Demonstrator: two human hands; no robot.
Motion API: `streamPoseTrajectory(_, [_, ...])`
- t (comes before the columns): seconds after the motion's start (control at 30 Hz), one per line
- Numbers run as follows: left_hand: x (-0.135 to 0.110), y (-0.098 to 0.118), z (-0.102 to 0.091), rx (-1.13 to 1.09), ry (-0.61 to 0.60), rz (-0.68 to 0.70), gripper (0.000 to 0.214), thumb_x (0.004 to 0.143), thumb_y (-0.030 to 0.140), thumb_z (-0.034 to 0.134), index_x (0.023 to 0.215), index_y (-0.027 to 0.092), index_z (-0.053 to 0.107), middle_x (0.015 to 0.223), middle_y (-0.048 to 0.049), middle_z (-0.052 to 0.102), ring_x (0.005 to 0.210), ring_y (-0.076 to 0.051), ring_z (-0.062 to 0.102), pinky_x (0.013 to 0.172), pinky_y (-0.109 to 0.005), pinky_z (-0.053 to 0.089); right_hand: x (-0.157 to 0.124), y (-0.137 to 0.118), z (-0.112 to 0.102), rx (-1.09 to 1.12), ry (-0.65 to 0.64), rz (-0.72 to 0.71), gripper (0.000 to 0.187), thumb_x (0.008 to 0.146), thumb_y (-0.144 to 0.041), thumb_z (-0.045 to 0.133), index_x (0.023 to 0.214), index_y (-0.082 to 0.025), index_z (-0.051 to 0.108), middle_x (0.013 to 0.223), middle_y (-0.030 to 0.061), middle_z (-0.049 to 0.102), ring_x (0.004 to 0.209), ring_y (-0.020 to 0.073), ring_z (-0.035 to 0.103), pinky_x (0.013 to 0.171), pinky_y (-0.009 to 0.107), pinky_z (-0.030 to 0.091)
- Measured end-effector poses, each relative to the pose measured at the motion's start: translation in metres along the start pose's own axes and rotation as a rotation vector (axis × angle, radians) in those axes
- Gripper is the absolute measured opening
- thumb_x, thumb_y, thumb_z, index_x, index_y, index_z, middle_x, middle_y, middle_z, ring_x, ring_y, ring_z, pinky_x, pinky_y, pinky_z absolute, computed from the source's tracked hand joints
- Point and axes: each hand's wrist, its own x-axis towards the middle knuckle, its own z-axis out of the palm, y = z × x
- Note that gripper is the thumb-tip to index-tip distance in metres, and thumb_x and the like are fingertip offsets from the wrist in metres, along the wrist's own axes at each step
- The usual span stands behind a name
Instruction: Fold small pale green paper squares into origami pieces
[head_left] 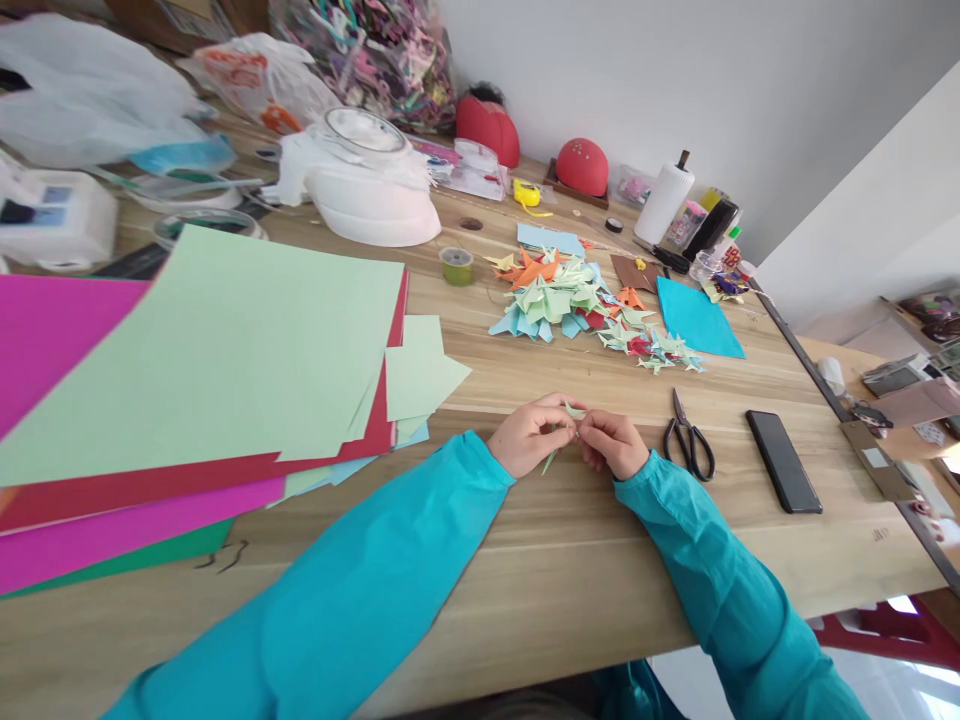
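Both hands meet over the wooden table [487, 560], pinching one small piece of pale green folded paper [574, 411]. My left hand [531, 437] grips it from the left, fingers closed, and a thin green tip points down below the fingers. From the other side my right hand [613, 441] holds it between thumb and fingertips. Most of the paper is hidden by the fingers, so its full shape cannot be made out. Beyond the hands lies a heap of folded paper figures [559, 295] in green, blue, orange and red. Black-handled scissors [688, 440] rest right of my right hand.
Large coloured paper sheets [225, 350] and small green paper squares [420, 380] lie to the left. A black phone [783, 462] is at the right. Farther back are a spool of thread [457, 266], a blue sheet [699, 318], a yellow tape measure [527, 193] and plastic bags [90, 95].
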Motion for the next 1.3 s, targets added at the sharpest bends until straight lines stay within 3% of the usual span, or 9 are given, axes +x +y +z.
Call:
streamPoseTrajectory(0.63, [0.0005, -0.0020, -0.0022, -0.025, -0.051, 0.001, 0.019, 0.074, 0.023, 0.050, 0.062, 0.013, 0.062, 0.108, -0.0102, 0.056, 0.101, -0.021, 0.052, 0.084, -0.031, 0.039, -0.0003, -0.0032, -0.0029, -0.032, -0.123, -0.032, 0.029, 0.076, -0.044, 0.050, 0.063, -0.018, 0.047, 0.047, -0.0030, 0.050, 0.037, 0.0070, 0.041, 0.037, 0.020, 0.033])
streamPoseTrajectory(0.87, [0.0006, 0.0015, -0.0041, -0.052, -0.030, -0.012, 0.019, 0.075, 0.023, 0.051, 0.063, 0.014, 0.063, 0.108, -0.0099, 0.056, 0.107, -0.022, 0.049, 0.088, -0.032, 0.037, -0.0011, -0.0035, -0.0017, -0.013, -0.121, -0.025, 0.027, 0.076, -0.040, 0.048, 0.062, -0.017, 0.046, 0.048, -0.0027, 0.051, 0.038, 0.0066, 0.041, 0.036, 0.018, 0.032])
streamPoseTrajectory(1.3, [0.0002, 0.0001, -0.0040, 0.014, -0.050, 0.006, 0.020, 0.074, 0.023, 0.050, 0.059, 0.014, 0.060, 0.110, -0.0092, 0.056, 0.100, -0.020, 0.053, 0.085, -0.031, 0.039, -0.0005, -0.0016, -0.0025, -0.082, -0.155, -0.067, 0.037, 0.080, -0.046, 0.043, 0.058, -0.017, 0.047, 0.046, -0.0022, 0.050, 0.037, 0.0063, 0.041, 0.037, 0.019, 0.033])
